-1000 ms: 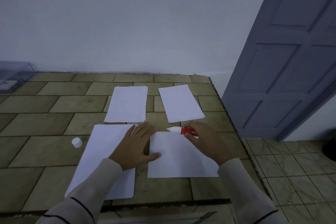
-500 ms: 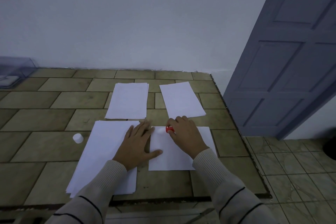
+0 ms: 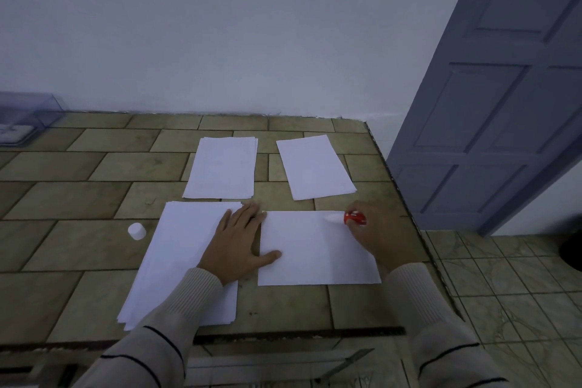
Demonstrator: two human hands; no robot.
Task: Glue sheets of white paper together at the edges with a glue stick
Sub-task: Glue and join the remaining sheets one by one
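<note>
Your right hand (image 3: 379, 238), fingers (image 3: 371, 211) curled round the glue (image 3: 354, 218), swept toward the desk's (image 3: 94, 167) right edge; your flat left hand (image 3: 237, 242) steadied the sheet (image 3: 315, 252).

The single sheet (image 3: 315, 249) is smooth, matt white paper, and so are the stack (image 3: 176, 261) just left of it and the left pile (image 3: 220, 170) and right pile (image 3: 315, 167) beyond it. Under the sheet, the table top (image 3: 78, 198) is olive-brown tile, matt and mottled, with dark grout lines. The glue stick (image 3: 354, 219) at the sheet's far right corner has a glossy red plastic barrel and a pale, dull tip. The cap (image 3: 137, 231), well left of the sheet, is smooth white plastic. The sleeves (image 3: 195, 293) on the near side of the sheet are ribbed cream knit with thin dark stripes. Far left of it sits a clear plastic box (image 3: 25, 116). To its right the door (image 3: 488, 104) is painted grey-blue, and the floor tiles (image 3: 504, 293) look marbled.
</note>
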